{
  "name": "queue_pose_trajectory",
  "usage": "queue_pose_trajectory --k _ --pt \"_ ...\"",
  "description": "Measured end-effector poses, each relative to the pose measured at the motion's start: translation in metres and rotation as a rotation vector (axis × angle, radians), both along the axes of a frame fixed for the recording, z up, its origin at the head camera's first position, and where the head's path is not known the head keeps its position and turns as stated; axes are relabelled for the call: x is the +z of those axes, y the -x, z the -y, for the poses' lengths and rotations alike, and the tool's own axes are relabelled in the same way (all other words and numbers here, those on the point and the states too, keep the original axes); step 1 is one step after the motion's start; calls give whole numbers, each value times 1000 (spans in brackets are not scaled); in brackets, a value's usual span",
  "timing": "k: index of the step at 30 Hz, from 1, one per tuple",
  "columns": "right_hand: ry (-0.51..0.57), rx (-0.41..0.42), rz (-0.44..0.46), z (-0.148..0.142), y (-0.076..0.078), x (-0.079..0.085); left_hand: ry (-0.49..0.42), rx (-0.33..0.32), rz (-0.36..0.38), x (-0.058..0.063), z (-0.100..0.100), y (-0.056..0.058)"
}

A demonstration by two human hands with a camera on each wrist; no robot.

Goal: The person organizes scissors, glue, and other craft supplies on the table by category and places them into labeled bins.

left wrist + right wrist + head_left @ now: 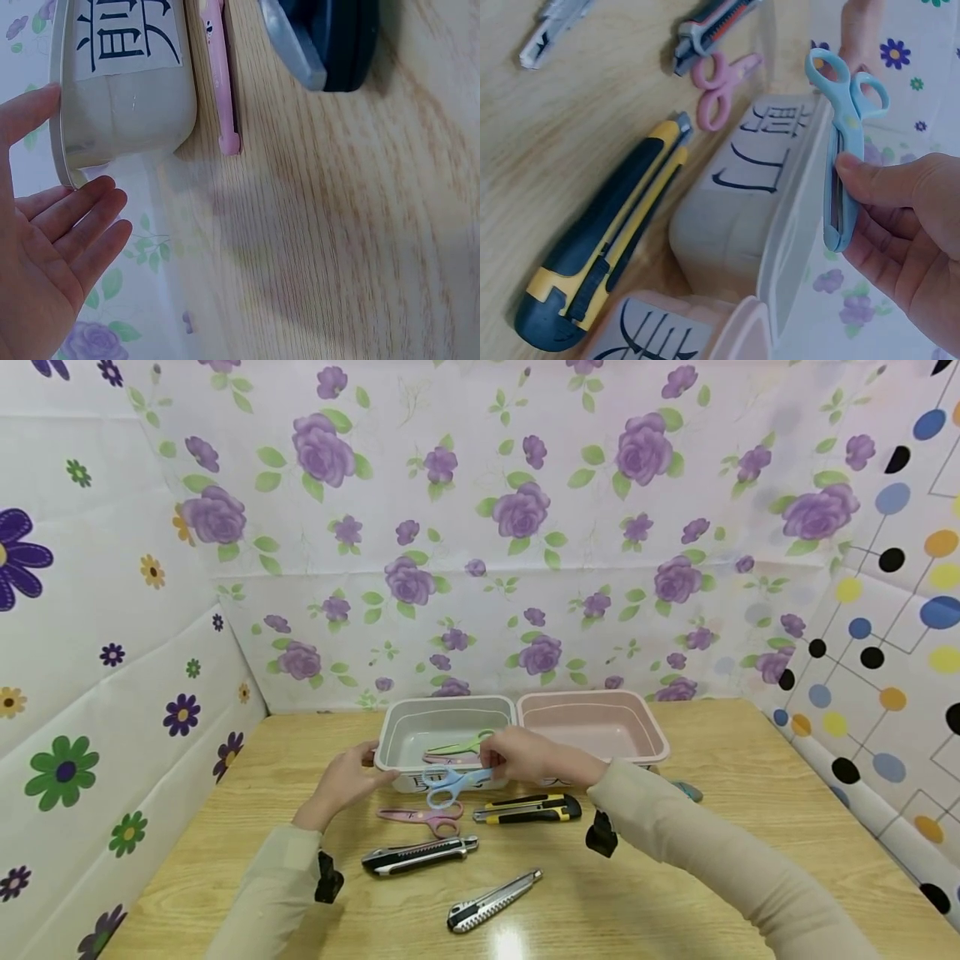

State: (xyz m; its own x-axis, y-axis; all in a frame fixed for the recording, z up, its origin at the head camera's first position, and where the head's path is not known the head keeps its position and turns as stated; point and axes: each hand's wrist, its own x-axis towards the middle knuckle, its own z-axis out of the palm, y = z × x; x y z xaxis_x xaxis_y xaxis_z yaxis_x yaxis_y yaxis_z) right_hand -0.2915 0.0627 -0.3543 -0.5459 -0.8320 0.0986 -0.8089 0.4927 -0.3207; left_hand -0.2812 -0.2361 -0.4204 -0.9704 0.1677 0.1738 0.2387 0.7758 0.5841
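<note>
In the head view, my right hand (517, 753) pinches a pair of light blue scissors (847, 120) by the blade end, over the front of the grey bin (401, 768). Their handle loops point left, and the blades look closed. My left hand (347, 783) touches the bin's left front corner, thumb at the rim and fingers loosely extended in the left wrist view. Inside the bin lie green scissors (453, 747) and pink scissors (442, 759). Another pair of pink scissors (427, 817) lies on the table before the bin.
A pink bin (592, 696) adjoins the grey one on the right; both carry written labels. On the table are yellow-black utility knives (528, 808), a black-and-silver utility knife (420, 855) and a silver one (495, 900). A grey-blue object (687, 791) shows beyond the right sleeve.
</note>
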Motion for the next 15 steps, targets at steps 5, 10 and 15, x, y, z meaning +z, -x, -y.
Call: queue_pose_trajectory --k 5,10,15 --pt "0 -13 7 1 8 4 1 8 8 1 0 1" --pt "-3 -20 -5 2 12 4 -5 11 15 1 -1 0" --pt "5 -31 -7 4 12 1 -8 15 20 0 -1 0"
